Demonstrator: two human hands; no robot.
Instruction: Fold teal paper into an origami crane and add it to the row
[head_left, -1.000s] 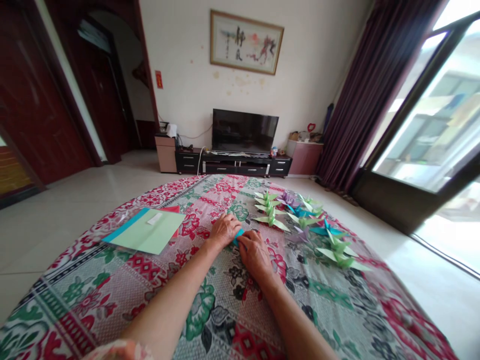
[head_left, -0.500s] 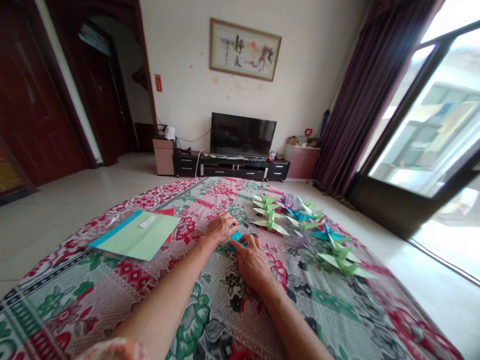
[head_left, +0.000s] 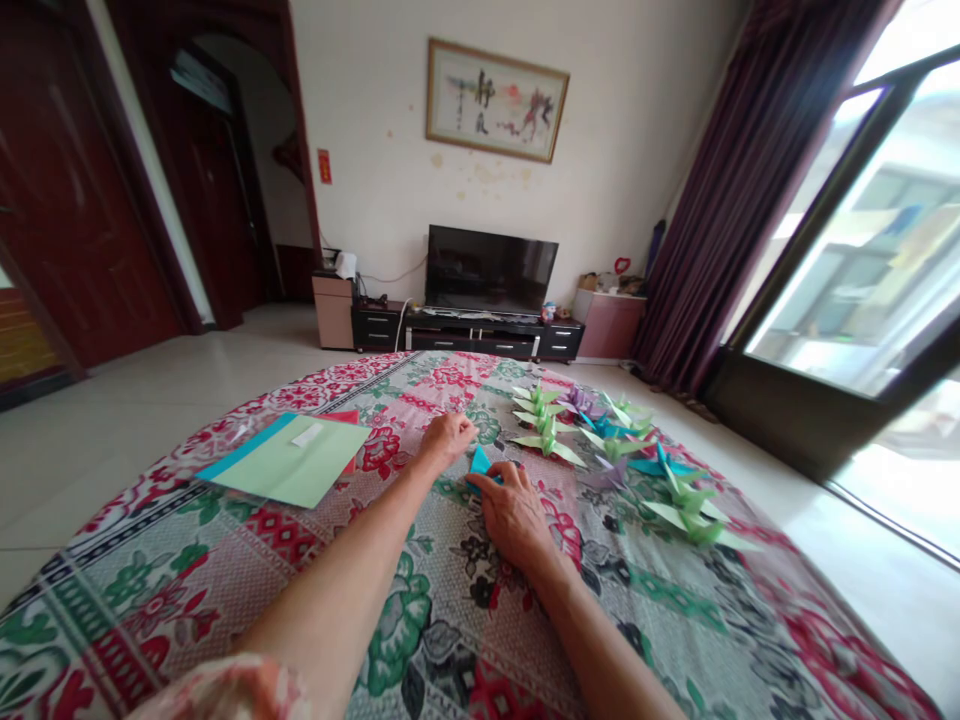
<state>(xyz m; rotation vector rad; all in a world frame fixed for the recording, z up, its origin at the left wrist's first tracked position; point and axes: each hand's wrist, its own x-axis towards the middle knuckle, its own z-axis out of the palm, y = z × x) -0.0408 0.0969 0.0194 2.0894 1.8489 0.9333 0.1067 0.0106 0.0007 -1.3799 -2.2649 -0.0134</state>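
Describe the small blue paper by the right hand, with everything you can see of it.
The blue paper is bright and looks thin and folded small, with a pointed corner facing away from the person. It lies on or just above the flowered tablecloth. The right hand holds it, thumb across its near side, hiding much of it. The left hand is apart from it. Its finer creases are too small to tell.

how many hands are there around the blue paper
2: the left hand, just beyond the blue paper and to its left, and the right hand, on it. No others show.
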